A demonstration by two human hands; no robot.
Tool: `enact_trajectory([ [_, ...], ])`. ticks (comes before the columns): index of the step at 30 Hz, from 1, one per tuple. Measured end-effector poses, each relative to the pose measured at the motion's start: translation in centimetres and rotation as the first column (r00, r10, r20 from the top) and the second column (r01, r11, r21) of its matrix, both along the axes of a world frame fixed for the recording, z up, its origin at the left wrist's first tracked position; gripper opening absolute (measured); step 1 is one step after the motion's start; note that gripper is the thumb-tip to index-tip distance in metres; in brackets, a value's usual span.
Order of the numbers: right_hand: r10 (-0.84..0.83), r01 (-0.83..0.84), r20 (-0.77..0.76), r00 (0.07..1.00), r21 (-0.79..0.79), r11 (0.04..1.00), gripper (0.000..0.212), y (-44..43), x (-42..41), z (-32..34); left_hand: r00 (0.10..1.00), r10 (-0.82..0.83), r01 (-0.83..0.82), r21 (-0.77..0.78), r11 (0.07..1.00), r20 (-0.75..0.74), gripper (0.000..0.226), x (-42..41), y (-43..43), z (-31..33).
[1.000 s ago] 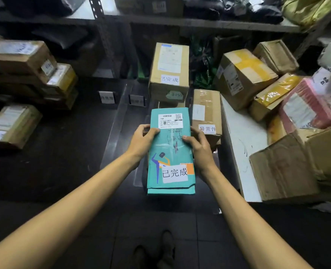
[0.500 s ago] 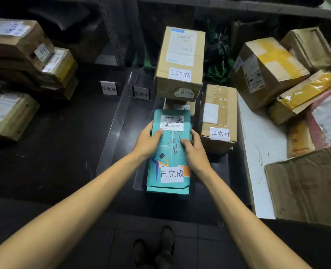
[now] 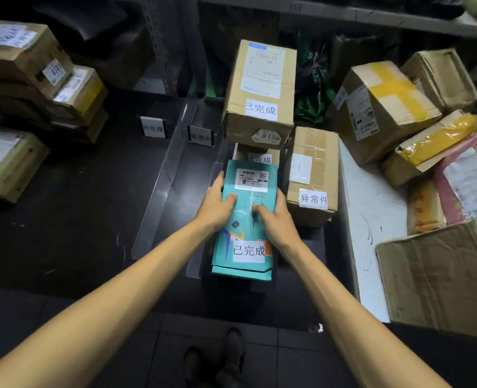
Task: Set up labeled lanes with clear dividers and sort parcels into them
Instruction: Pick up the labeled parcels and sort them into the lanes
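Head view shows left hand (image 3: 217, 210) and right hand (image 3: 273, 219), fingers curled onto the teal mailer (image 3: 244, 236), having lowered it into the 已完成 lane below the tall carton (image 3: 259, 91), nearly placed.

I take the tall box (image 3: 259, 91) as my landmark. It stands on a lower box (image 3: 262, 158) at the far end of its lane. Directly before it lies the flat mailer (image 3: 244, 219), on top of another mailer (image 3: 241, 273), with my left hand (image 3: 217, 208) and right hand (image 3: 276, 222) both pressed on it. To the tall box's right stands a smaller box (image 3: 312, 175), and further right a heap of parcels (image 3: 385, 107) rests on the white tabletop (image 3: 368, 219). To its left stand two clear dividers (image 3: 161, 186), with two label cards (image 3: 153, 127) at their far ends. Far left sit stacked boxes (image 3: 35, 79).
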State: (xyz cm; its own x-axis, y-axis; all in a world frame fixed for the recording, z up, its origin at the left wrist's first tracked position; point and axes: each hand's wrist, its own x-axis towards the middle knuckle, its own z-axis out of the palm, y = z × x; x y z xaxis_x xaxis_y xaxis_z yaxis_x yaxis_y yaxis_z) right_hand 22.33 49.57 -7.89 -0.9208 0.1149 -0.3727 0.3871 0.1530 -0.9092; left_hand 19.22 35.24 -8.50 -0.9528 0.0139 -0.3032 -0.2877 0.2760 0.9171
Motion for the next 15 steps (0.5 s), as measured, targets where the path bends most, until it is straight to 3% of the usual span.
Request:
enact_trajectory([
  [5,0.038,-0.037,-0.023,0.999,0.046,0.998,0.046,0.0,0.0,1.3,0.999,0.011,-0.010,-0.025,1.000,0.046,0.054,0.2,-0.2,0.9],
  [9,0.119,-0.087,-0.115,0.986,0.254,0.963,0.060,0.1,0.4,2.7,0.997,0.040,-0.031,-0.121,0.992,0.073,0.067,0.0,-0.7,2.2],
  [12,0.198,-0.107,-0.232,0.952,0.353,0.930,0.046,0.3,0.5,4.2,0.998,0.051,-0.045,-0.138,0.989,0.037,0.064,-0.2,-1.0,3.4],
  [15,0.263,-0.175,-0.246,0.933,0.331,0.927,0.031,0.0,0.6,5.7,0.998,0.057,-0.056,-0.125,0.991,0.008,0.059,0.2,-1.3,5.0],
])
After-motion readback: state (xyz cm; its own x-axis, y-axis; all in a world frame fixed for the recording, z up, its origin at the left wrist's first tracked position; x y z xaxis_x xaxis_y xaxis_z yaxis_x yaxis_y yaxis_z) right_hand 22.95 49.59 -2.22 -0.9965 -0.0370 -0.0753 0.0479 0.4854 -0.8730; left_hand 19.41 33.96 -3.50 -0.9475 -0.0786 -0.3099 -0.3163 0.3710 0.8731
